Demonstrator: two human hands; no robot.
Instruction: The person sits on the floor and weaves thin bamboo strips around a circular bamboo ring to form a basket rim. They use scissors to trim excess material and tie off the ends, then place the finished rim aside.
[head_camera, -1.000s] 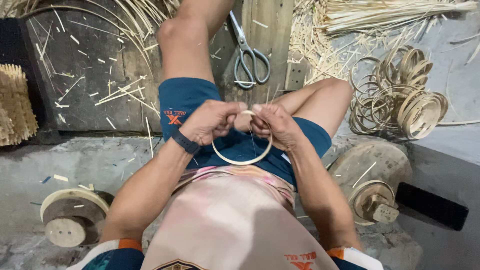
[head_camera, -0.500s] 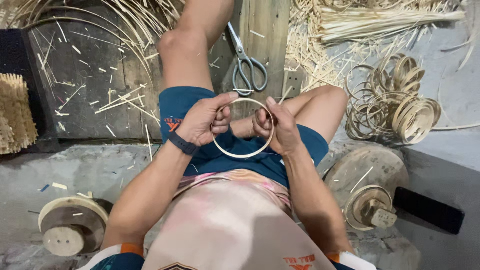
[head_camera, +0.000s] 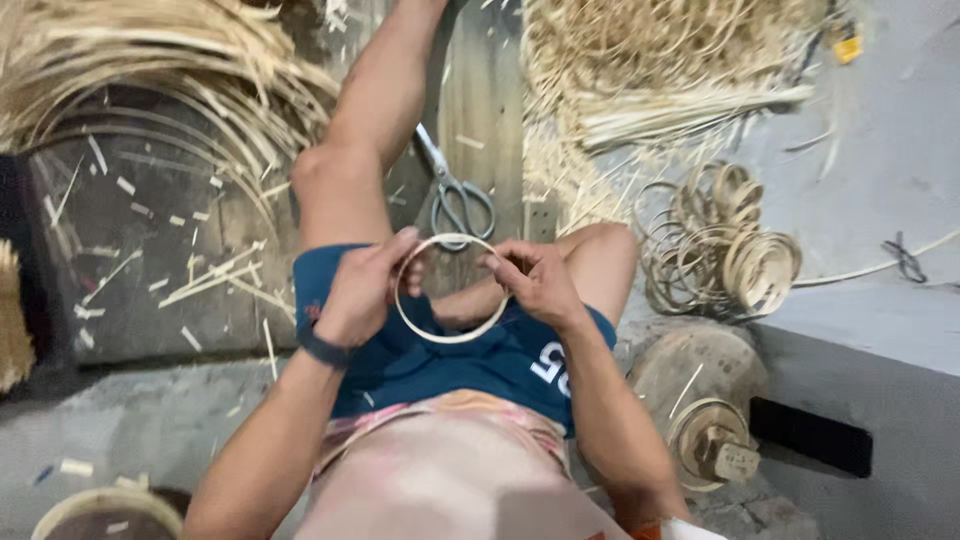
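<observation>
Both hands pinching thin cane ring (head_camera: 447, 335), left hand (head_camera: 362, 290) & right hand (head_camera: 535, 280) at top rim w/ fingers closed: over-bending could snap/kink strip, loose grip could let ends spring apart.

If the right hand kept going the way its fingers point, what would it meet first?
The right hand points leftward across the bamboo ring that both hands grip. Going straight on, it would most likely meet the left hand on the ring's far side, though depth is hard to judge.
</observation>
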